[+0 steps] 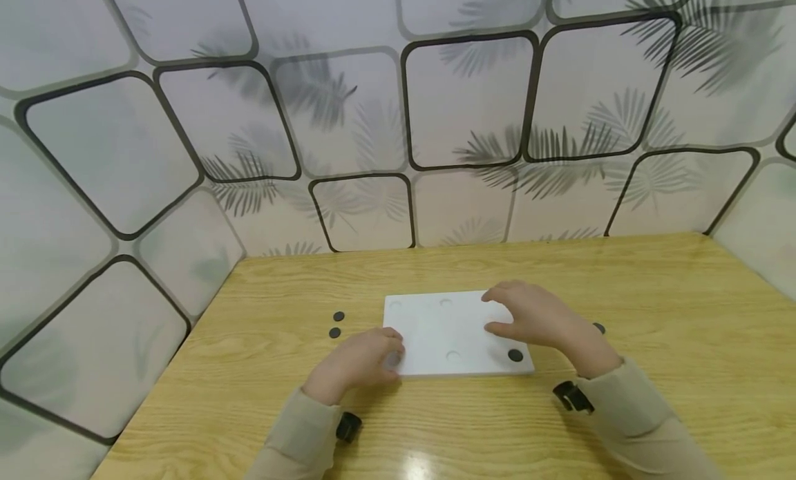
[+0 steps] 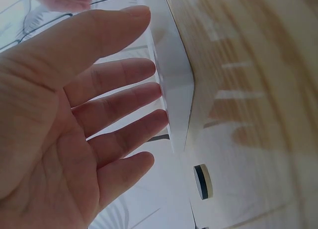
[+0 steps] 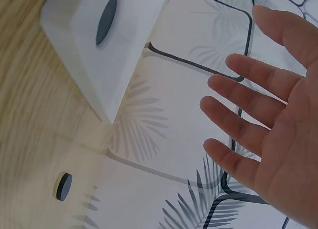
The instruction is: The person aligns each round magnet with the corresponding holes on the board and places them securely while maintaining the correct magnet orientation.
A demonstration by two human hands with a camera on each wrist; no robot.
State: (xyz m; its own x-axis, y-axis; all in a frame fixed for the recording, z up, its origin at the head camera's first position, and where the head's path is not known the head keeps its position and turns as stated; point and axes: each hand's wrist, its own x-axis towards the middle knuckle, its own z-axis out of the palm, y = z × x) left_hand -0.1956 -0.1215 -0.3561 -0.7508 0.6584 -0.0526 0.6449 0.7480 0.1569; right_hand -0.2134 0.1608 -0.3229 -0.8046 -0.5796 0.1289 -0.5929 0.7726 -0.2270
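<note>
A white rectangular board [image 1: 429, 333] with shallow round recesses lies on the table. A black disc [image 1: 515, 356] sits at its near right corner; the same disc [image 3: 106, 20] shows in the right wrist view. My left hand [image 1: 359, 362] is at the board's near left corner, fingers extended, fingertips at or very near its surface; a greyish round spot there is partly covered by the fingers. My right hand [image 1: 535, 315] hovers over the board's right part, fingers spread and loosely bent, holding nothing. Its palm [image 3: 288, 129] faces the right wrist camera.
Two black discs [image 1: 338, 316] lie on the wooden table [image 1: 298, 286] left of the board. Another disc [image 1: 599, 328] lies to the right, partly hidden by my right arm. A patterned wall [image 1: 466, 204] stands behind the table. Each wrist bears a small black device [image 1: 348, 427].
</note>
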